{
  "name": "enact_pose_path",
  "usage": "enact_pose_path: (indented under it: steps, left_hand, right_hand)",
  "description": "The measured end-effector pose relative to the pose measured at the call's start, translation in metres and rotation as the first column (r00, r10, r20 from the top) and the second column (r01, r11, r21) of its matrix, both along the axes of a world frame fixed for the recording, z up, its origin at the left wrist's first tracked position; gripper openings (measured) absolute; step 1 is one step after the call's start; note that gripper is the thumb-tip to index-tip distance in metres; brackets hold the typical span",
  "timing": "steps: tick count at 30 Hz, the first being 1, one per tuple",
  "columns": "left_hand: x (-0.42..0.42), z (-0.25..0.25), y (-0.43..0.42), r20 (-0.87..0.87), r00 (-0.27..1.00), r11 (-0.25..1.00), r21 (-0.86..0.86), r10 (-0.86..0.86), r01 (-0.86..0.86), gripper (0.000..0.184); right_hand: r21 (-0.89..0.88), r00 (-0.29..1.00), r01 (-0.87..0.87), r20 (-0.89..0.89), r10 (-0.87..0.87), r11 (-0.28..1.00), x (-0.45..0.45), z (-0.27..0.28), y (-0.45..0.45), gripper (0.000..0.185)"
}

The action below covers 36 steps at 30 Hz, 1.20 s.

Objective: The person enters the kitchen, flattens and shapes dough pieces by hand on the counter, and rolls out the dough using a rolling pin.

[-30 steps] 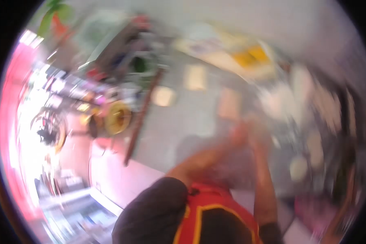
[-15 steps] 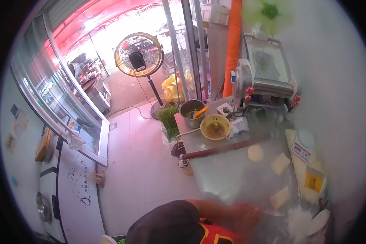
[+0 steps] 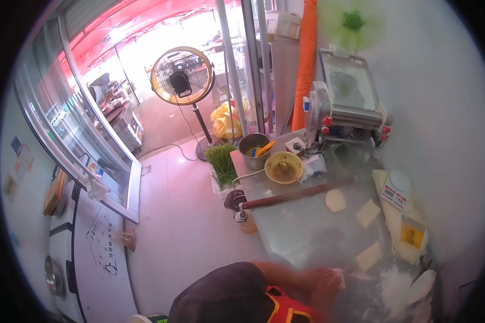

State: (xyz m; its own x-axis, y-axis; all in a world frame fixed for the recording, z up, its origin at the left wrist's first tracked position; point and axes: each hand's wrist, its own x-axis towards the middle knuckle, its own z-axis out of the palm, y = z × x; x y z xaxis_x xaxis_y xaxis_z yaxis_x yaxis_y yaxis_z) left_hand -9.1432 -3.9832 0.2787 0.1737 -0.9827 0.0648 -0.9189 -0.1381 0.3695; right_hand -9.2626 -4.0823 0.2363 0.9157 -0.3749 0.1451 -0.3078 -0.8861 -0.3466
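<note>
My left hand (image 3: 319,277) reaches over the metal worktop from a dark sleeve, its fingers curled at a small pale piece of dough (image 3: 339,276). Just below it, close against it, my right hand (image 3: 326,295) is smeared by motion, and its fingers do not show clearly. Beyond the hands lie two flat, squarish dough pieces, the nearer dough square (image 3: 368,257) and the farther dough square (image 3: 367,213). A round dough piece (image 3: 335,200) lies farther back. White flour (image 3: 394,289) is heaped right of my hands, beside a pale oblong piece (image 3: 421,286).
A rolling pin or rod (image 3: 296,195) crosses the worktop. Behind it stand a yellow bowl (image 3: 284,167), a metal pot (image 3: 251,146) and a roller machine (image 3: 347,102). A white scale (image 3: 395,189) rests on a long dough slab (image 3: 392,229) by the wall. A standing fan (image 3: 181,81) is at the doorway.
Both hands have shifted slightly upward and closer together, and a pale piece of dough now shows at the left fingertips. The view has tilted a little.
</note>
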Motion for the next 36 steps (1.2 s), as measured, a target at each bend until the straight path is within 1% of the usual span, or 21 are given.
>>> enact_pose_path:
  steps: [1,4,5,7,8,9,10,11,12,13,16,19,21,22,23,24,26,27,30,33,36]
  left_hand:
    - [0.006,0.027,0.003,-0.033,0.999,0.990,0.134,-0.034,0.039,0.061]
    - [0.001,0.034,0.012,0.022,1.000,0.977,-0.213,-0.006,0.011,0.058]
    - [0.004,0.031,0.010,-0.015,1.000,0.964,-0.265,0.003,-0.007,0.056]
    - [0.018,0.002,-0.006,-0.199,0.978,0.965,-0.237,0.060,-0.107,0.050]
    - [0.025,-0.013,-0.019,-0.301,0.948,0.965,-0.203,0.100,-0.166,0.047]
    - [0.028,-0.031,-0.035,-0.440,0.881,0.961,-0.119,0.173,-0.248,0.045]
    - [0.030,-0.049,-0.051,-0.570,0.779,0.943,-0.020,0.261,-0.331,0.042]
    - [0.033,-0.068,-0.069,-0.685,0.646,0.916,0.080,0.336,-0.393,0.040]
    - [0.033,-0.077,-0.085,-0.675,0.629,0.904,0.136,0.385,-0.406,0.037]
    - [0.035,-0.040,-0.092,-0.440,0.746,0.865,0.217,0.500,-0.452,0.035]
    - [0.046,-0.007,-0.103,-0.444,0.782,0.879,0.392,0.438,-0.270,0.034]
    - [0.055,0.004,-0.105,-0.497,0.764,0.856,0.499,0.411,-0.136,0.027]
    - [0.047,-0.023,-0.097,-0.476,0.858,0.980,0.136,0.193,-0.145,0.025]
    - [0.046,-0.023,-0.086,-0.433,0.896,0.990,-0.051,0.097,-0.131,0.023]
    - [0.058,-0.023,-0.077,-0.385,0.905,0.962,-0.259,-0.181,0.082,0.024]
    - [0.077,0.011,-0.057,-0.275,0.855,0.847,-0.444,-0.439,0.291,0.025]
    - [0.059,0.081,-0.019,-0.186,0.872,0.852,-0.380,-0.452,0.360,0.023]
    - [0.052,0.087,-0.015,-0.193,0.858,0.846,-0.365,-0.476,0.388,0.024]
    - [0.038,0.064,-0.013,-0.183,0.832,0.820,-0.372,-0.524,0.435,0.030]
    - [0.043,0.034,-0.016,-0.182,0.822,0.802,-0.408,-0.540,0.437,0.036]
    - [0.049,-0.001,-0.021,-0.149,0.871,0.849,-0.349,-0.469,0.397,0.044]
  right_hand:
    - [0.005,1.000,0.002,0.004,-0.002,1.000,0.003,-0.002,-0.001,0.069]
    - [-0.002,0.996,0.024,0.083,-0.024,1.000,0.005,0.008,0.005,0.069]
    - [0.026,0.974,0.054,0.218,-0.058,0.998,0.001,-0.017,-0.002,0.068]
    - [0.091,0.874,0.098,0.469,-0.130,0.991,-0.008,-0.085,-0.032,0.066]
    - [0.297,0.849,0.199,0.423,-0.316,0.934,-0.007,-0.088,-0.047,0.063]
    - [0.488,0.807,0.294,0.334,-0.487,0.822,-0.009,-0.088,-0.059,0.060]
    - [0.650,0.744,0.378,0.211,-0.634,0.660,-0.012,-0.088,-0.067,0.056]
    - [0.672,0.764,0.339,0.211,-0.609,0.658,-0.010,-0.081,-0.073,0.053]
    - [0.691,0.783,0.303,0.211,-0.585,0.656,-0.007,-0.070,-0.081,0.050]
    - [0.708,0.803,0.268,0.211,-0.558,0.653,-0.006,-0.064,-0.090,0.047]
    - [0.697,0.939,0.292,-0.081,-0.333,0.654,0.006,-0.084,-0.128,0.043]
    - [0.594,0.912,0.399,-0.181,-0.368,0.698,0.014,-0.047,-0.112,0.047]
    - [0.642,0.878,0.425,-0.122,-0.462,0.638,0.016,-0.029,-0.092,0.041]
    - [0.667,0.858,0.431,-0.094,-0.505,0.608,0.018,-0.022,-0.082,0.039]
    - [0.675,0.842,0.432,-0.063,-0.536,0.599,0.021,-0.017,-0.072,0.039]
    - [0.676,0.835,0.421,-0.028,-0.549,0.605,0.029,-0.008,-0.062,0.038]
    - [0.637,0.835,0.414,0.019,-0.551,0.650,0.037,0.009,-0.042,0.038]
    - [0.614,0.837,0.410,0.040,-0.546,0.674,0.040,0.019,-0.035,0.037]
    - [0.550,0.857,0.384,0.088,-0.508,0.741,0.042,0.046,-0.016,0.036]
    - [0.550,0.880,0.351,0.084,-0.468,0.758,0.037,0.089,0.009,0.036]
    - [0.566,0.920,0.276,0.077,-0.384,0.777,0.045,0.120,0.021,0.035]
